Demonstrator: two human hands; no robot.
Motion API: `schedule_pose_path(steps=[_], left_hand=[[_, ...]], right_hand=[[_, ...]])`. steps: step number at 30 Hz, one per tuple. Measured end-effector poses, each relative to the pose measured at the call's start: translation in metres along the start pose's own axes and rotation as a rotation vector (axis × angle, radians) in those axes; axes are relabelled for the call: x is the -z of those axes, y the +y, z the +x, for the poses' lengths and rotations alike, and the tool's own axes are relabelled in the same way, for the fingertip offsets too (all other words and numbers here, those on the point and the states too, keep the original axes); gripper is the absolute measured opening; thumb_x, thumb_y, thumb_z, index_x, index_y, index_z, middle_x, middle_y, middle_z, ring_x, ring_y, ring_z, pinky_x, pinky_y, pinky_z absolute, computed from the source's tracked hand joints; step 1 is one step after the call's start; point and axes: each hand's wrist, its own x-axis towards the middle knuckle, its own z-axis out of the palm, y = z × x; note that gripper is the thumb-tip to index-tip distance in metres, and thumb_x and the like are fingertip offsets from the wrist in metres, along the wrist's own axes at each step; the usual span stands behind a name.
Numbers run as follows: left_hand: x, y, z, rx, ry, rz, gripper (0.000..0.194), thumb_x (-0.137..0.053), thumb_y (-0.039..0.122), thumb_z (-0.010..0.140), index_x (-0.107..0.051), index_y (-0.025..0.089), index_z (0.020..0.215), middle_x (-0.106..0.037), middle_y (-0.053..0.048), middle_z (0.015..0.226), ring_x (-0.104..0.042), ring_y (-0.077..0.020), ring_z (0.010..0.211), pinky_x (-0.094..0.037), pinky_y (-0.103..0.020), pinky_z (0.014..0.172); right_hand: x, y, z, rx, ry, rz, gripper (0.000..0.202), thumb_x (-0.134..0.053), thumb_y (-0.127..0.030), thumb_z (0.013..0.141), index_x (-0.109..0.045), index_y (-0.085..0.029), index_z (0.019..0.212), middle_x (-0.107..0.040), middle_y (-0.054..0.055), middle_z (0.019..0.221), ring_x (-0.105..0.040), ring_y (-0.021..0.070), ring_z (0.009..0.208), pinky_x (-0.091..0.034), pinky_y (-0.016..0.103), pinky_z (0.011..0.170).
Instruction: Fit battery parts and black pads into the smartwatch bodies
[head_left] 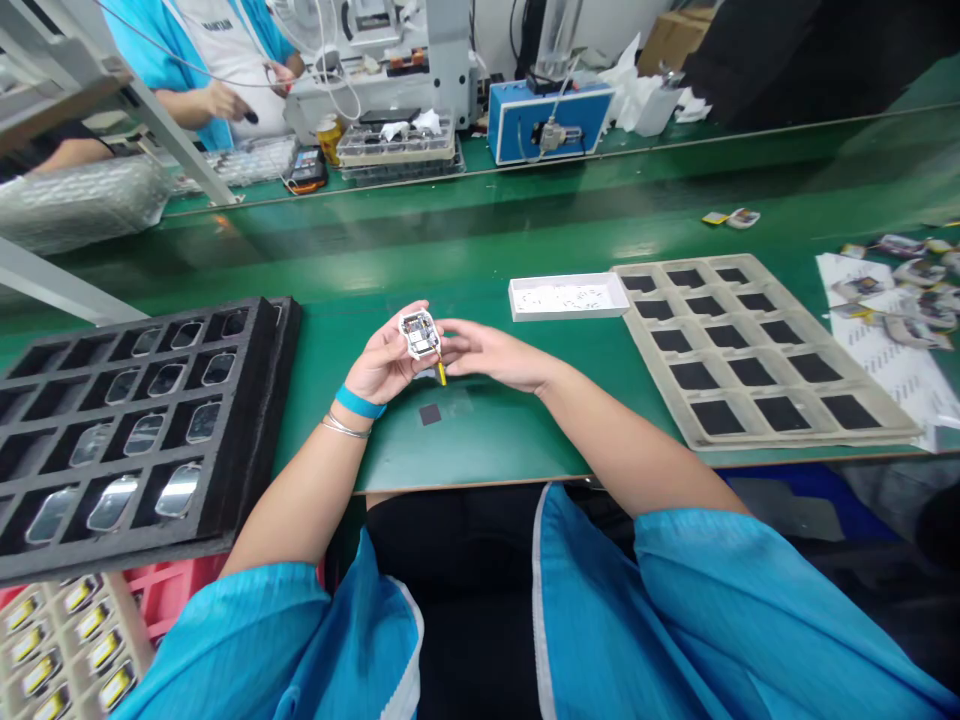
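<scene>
My left hand [386,358] holds a small white electronic casing [419,334] with its circuit board facing up. My right hand [495,355] is at the casing's right side, its fingers closed around a narrow yellow battery [441,374] seen edge-on below the casing. Its fingertips are partly hidden. Below the hands, a small dark square pad [430,414] lies on a clear film on the green bench [517,440].
At left stands a black foam tray [259,400] with glass covers. A white box [568,296] of small parts and a beige tray [660,385] with black pads are at right, beside loose device parts [911,290]. Across the bench, a co-worker [217,70] sits behind a blue box [551,120].
</scene>
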Motion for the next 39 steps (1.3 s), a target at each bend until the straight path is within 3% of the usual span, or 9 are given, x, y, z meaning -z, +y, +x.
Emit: schedule_pose_path(steps=[2, 7, 13, 19, 26, 30, 34, 36, 39], left_hand=[[0.001, 0.001, 0.001, -0.039, 0.003, -0.005, 0.07, -0.089, 0.027, 0.061, -0.059, 0.021, 0.124, -0.074, -0.005, 0.098, -0.073, -0.0245, 0.102, -0.062, -0.028, 0.081], [0.004, 0.004, 0.004, -0.082, 0.055, 0.023, 0.057, -0.085, 0.029, 0.067, -0.059, 0.022, 0.118, -0.074, -0.005, 0.104, -0.073, -0.0233, 0.102, -0.062, -0.026, 0.078], [0.004, 0.003, 0.006, 0.053, -0.073, 0.032, 0.05, -0.086, 0.022, 0.067, -0.063, 0.019, 0.111, -0.075, -0.003, 0.094, -0.076, -0.0206, 0.088, -0.062, -0.024, 0.073], [0.001, -0.002, 0.005, 0.317, -0.165, 0.095, 0.039, -0.075, 0.017, 0.077, -0.064, 0.016, 0.114, -0.076, -0.009, 0.1, -0.076, -0.023, 0.091, -0.062, -0.025, 0.071], [-0.01, -0.008, 0.008, 0.273, -0.039, 0.147, 0.026, -0.071, 0.01, 0.074, -0.064, 0.014, 0.099, -0.075, -0.007, 0.083, -0.076, -0.021, 0.081, -0.062, -0.025, 0.067], [-0.015, -0.012, 0.011, 0.272, 0.023, 0.189, 0.02, -0.072, 0.012, 0.074, -0.06, 0.014, 0.089, -0.072, -0.004, 0.073, -0.075, -0.0191, 0.069, -0.06, -0.024, 0.061], [-0.006, -0.004, 0.012, 0.221, 0.098, 0.169, 0.019, -0.069, 0.009, 0.073, -0.06, 0.013, 0.089, -0.075, -0.007, 0.078, -0.074, -0.0178, 0.067, -0.06, -0.025, 0.06], [0.003, 0.006, 0.01, 0.206, 0.066, 0.151, 0.02, -0.069, 0.01, 0.072, -0.062, 0.013, 0.09, -0.075, -0.007, 0.078, -0.074, -0.019, 0.07, -0.061, -0.028, 0.063], [0.016, 0.022, 0.003, 0.277, -0.138, 0.204, 0.02, -0.074, 0.012, 0.067, -0.066, 0.013, 0.086, -0.075, -0.009, 0.074, -0.075, -0.0243, 0.071, -0.063, -0.038, 0.069]], right_hand=[[-0.011, 0.004, -0.002, -0.089, -0.071, 0.116, 0.056, -0.078, -0.01, 0.068, -0.059, -0.023, 0.118, -0.073, 0.0, 0.099, -0.072, 0.0145, 0.092, -0.061, 0.028, 0.081], [0.001, 0.003, -0.001, -0.147, 0.165, 0.156, 0.032, -0.087, -0.018, 0.065, -0.064, -0.017, 0.088, -0.066, -0.003, 0.071, -0.067, 0.0095, 0.066, -0.058, 0.019, 0.061], [0.009, -0.006, -0.004, 0.183, 0.29, 0.053, 0.034, -0.087, -0.035, 0.067, -0.072, -0.02, 0.094, -0.07, -0.001, 0.086, -0.065, 0.01, 0.076, -0.058, 0.025, 0.074], [0.005, 0.003, -0.003, 0.391, 0.324, -0.414, 0.027, -0.074, -0.041, 0.081, -0.074, -0.021, 0.099, -0.071, 0.002, 0.093, -0.067, 0.0164, 0.084, -0.056, 0.036, 0.086], [0.0, 0.008, -0.002, 0.432, 0.403, -0.737, 0.019, -0.063, -0.023, 0.086, -0.074, -0.024, 0.101, -0.072, 0.004, 0.098, -0.065, 0.0195, 0.088, -0.054, 0.037, 0.088], [0.0, 0.014, 0.003, 0.383, 0.42, -0.713, 0.023, -0.063, -0.022, 0.085, -0.071, -0.024, 0.106, -0.071, 0.004, 0.097, -0.064, 0.0187, 0.088, -0.053, 0.037, 0.089], [-0.002, 0.01, 0.0, 0.36, 0.554, -0.664, 0.024, -0.064, -0.025, 0.086, -0.067, -0.025, 0.11, -0.07, 0.003, 0.104, -0.063, 0.0177, 0.094, -0.053, 0.032, 0.084], [-0.009, 0.007, -0.007, 0.313, 0.495, -0.75, 0.011, -0.064, -0.023, 0.086, -0.07, -0.022, 0.095, -0.07, 0.004, 0.097, -0.064, 0.0178, 0.091, -0.052, 0.032, 0.083], [-0.026, 0.01, -0.019, 0.174, 0.218, -0.96, 0.006, -0.069, -0.015, 0.081, -0.071, -0.019, 0.077, -0.071, 0.005, 0.095, -0.065, 0.02, 0.092, -0.051, 0.037, 0.089]])
